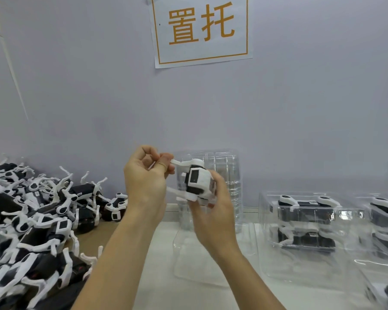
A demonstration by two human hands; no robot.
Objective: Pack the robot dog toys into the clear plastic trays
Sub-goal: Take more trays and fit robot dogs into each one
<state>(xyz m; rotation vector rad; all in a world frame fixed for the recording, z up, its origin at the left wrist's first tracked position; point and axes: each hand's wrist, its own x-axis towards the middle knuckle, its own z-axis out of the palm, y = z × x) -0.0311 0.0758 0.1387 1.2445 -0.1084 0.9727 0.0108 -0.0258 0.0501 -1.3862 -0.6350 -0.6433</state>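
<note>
You have one dog (197,182) up in the air above the empty tray (211,253) on the table (157,287). Your right hand (213,211) cups its body from below, fingers closed round it; your left hand (147,175) pinches a white leg. Fold the legs flat against the body first, I'd say, then lower it squarely into the tray so nothing snags.

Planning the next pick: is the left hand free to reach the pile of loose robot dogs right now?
Probably not yet. The left hand pinches a leg of the robot dog that the right hand also holds. The pile lies open beside it, unblocked.
</note>
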